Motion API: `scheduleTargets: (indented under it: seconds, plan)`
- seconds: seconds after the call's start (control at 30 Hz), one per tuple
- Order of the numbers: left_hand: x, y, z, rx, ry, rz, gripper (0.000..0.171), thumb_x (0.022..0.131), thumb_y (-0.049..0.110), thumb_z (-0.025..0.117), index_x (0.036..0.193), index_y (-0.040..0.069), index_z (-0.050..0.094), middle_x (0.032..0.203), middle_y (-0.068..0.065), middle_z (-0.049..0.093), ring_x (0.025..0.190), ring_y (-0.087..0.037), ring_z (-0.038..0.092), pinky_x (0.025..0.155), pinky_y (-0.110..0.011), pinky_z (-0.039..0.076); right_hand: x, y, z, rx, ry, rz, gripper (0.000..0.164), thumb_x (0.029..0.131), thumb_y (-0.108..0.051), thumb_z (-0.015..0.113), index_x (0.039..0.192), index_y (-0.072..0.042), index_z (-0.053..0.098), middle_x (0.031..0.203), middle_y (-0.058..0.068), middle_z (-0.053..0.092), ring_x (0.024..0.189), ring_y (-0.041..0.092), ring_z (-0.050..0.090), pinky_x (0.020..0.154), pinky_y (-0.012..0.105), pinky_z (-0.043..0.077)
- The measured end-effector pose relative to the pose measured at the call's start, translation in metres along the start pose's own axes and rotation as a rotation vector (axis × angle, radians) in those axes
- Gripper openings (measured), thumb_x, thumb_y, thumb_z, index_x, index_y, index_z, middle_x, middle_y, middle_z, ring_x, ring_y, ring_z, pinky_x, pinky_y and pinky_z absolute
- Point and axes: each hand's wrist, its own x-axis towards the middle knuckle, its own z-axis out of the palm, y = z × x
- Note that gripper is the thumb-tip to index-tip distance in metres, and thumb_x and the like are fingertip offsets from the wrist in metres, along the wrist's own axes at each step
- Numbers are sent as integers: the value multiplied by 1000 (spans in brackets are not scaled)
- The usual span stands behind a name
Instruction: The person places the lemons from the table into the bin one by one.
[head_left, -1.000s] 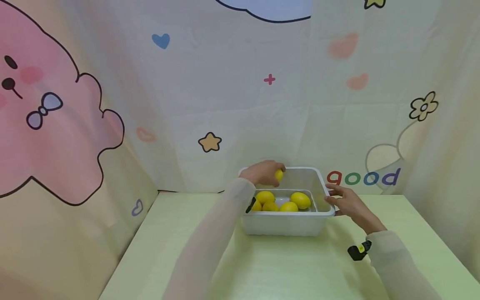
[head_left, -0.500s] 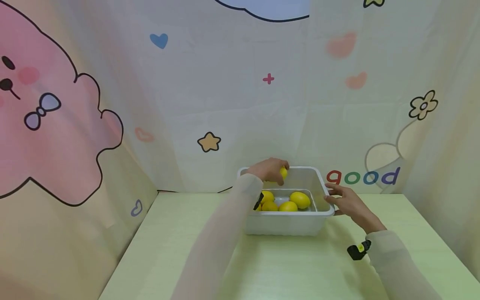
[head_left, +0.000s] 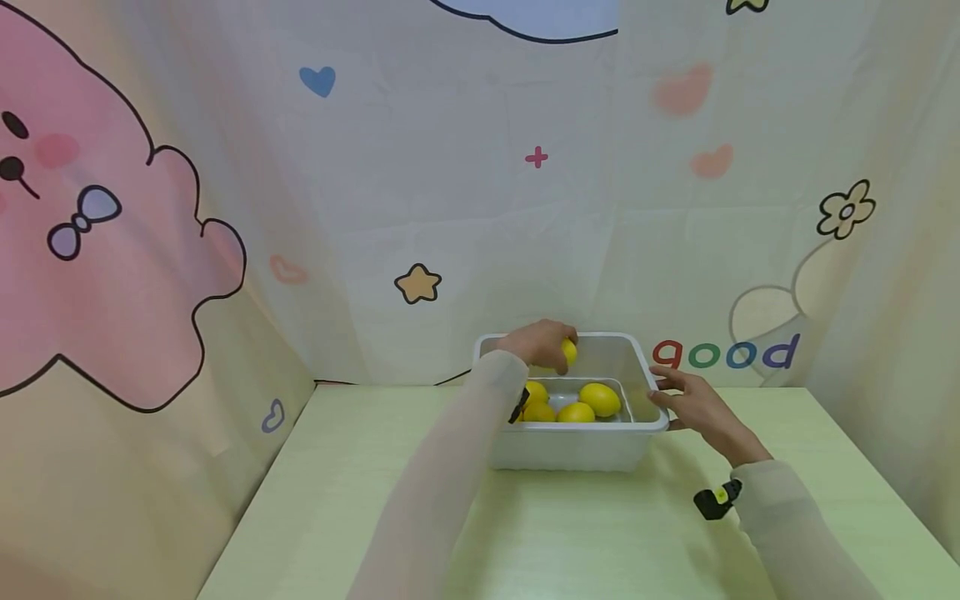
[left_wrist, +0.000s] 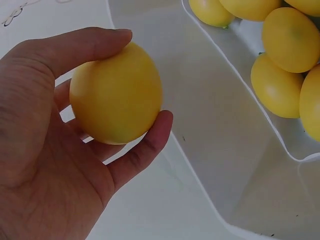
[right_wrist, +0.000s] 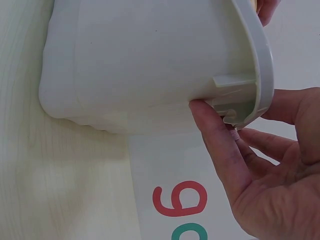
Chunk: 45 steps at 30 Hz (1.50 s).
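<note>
My left hand (head_left: 536, 343) is over the back part of a white plastic bin (head_left: 570, 452), with a yellow lemon (left_wrist: 116, 95) gripped between thumb and fingers. In the left wrist view the thumb lies across one side of the lemon and the fingers curl round the other. More lemons (head_left: 600, 400) lie on the bin's floor, several of them bunched together (left_wrist: 290, 40); my left forearm hides some in the head view. At the bin's right side, my right hand (head_left: 697, 404) holds the rim, its fingers and thumb on either side of the edge.
The bin stands on a pale green table (head_left: 337, 500), near its back edge. Close behind hangs a printed cloth (head_left: 480, 208) with hearts, stars and the word "good". Another cloth with a pink cartoon animal (head_left: 112, 275) hangs along the left.
My left hand has moved a little to the right with the lemon, then dipped slightly. The right hand has stayed on the rim, and the bin and its lemons look unmoved.
</note>
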Motion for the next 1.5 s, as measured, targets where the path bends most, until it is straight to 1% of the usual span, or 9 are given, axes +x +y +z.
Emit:
scheduleTargets:
  seconds: [0.17, 0.43, 0.6, 0.77, 0.83, 1.03, 1.3, 1.5]
  plan:
    - [3, -2, 3, 11, 0, -2, 55, 88, 17, 70, 140, 24, 52, 147, -1, 52, 118, -17, 52, 105, -40, 47, -1, -1, 0, 3, 2, 2, 67, 100, -22, 54, 155, -3, 21, 145, 33, 36, 125, 53, 49, 82, 44, 60]
    - [4, -6, 7, 58, 7, 2, 51, 91, 25, 66, 140, 24, 53, 146, 2, 51, 122, -16, 52, 104, -39, 47, 1, 1, 1, 4, 5, 4, 67, 100, -21, 54, 156, -3, 21, 146, 33, 36, 124, 52, 50, 81, 43, 61]
    - [2, -8, 7, 79, 3, 32, 50, 93, 28, 62, 141, 22, 51, 147, 1, 51, 123, -16, 51, 106, -37, 46, 1, 1, 1, 6, 3, 7, 67, 101, -21, 54, 155, -3, 21, 146, 33, 36, 122, 51, 51, 81, 43, 61]
    - [-1, -11, 6, 88, 8, 61, 50, 95, 29, 59, 144, 22, 49, 149, 0, 49, 129, -17, 49, 109, -37, 44, 1, 1, 1, 5, 3, 11, 68, 101, -24, 54, 156, -4, 20, 146, 33, 36, 124, 52, 49, 81, 43, 60]
    - [-3, -13, 6, 83, 18, 71, 50, 95, 28, 58, 144, 21, 49, 149, 0, 48, 131, -17, 48, 111, -37, 43, 1, 2, 0, 6, 4, 11, 69, 100, -26, 55, 156, -4, 21, 146, 32, 36, 125, 52, 49, 82, 43, 60]
    - [-11, -19, 6, 116, 56, 104, 49, 96, 29, 58, 143, 20, 49, 148, -2, 50, 132, -18, 48, 113, -35, 41, 1, 3, 1, 20, 12, 20, 72, 99, -30, 58, 156, -6, 21, 147, 31, 36, 126, 52, 48, 83, 43, 60]
    - [-28, -25, 5, 128, 94, 56, 47, 96, 35, 58, 142, 26, 49, 149, 0, 47, 129, -17, 50, 108, -38, 46, 3, 4, 2, 13, 20, 35, 74, 98, -32, 59, 156, -6, 20, 148, 31, 36, 127, 52, 47, 84, 43, 59]
    - [-39, -35, 7, 122, 133, 40, 48, 96, 34, 57, 142, 25, 49, 149, 0, 47, 127, -19, 52, 109, -39, 46, 3, 5, 0, 12, 15, 24, 71, 99, -28, 57, 156, -5, 21, 147, 32, 36, 125, 52, 49, 82, 42, 60]
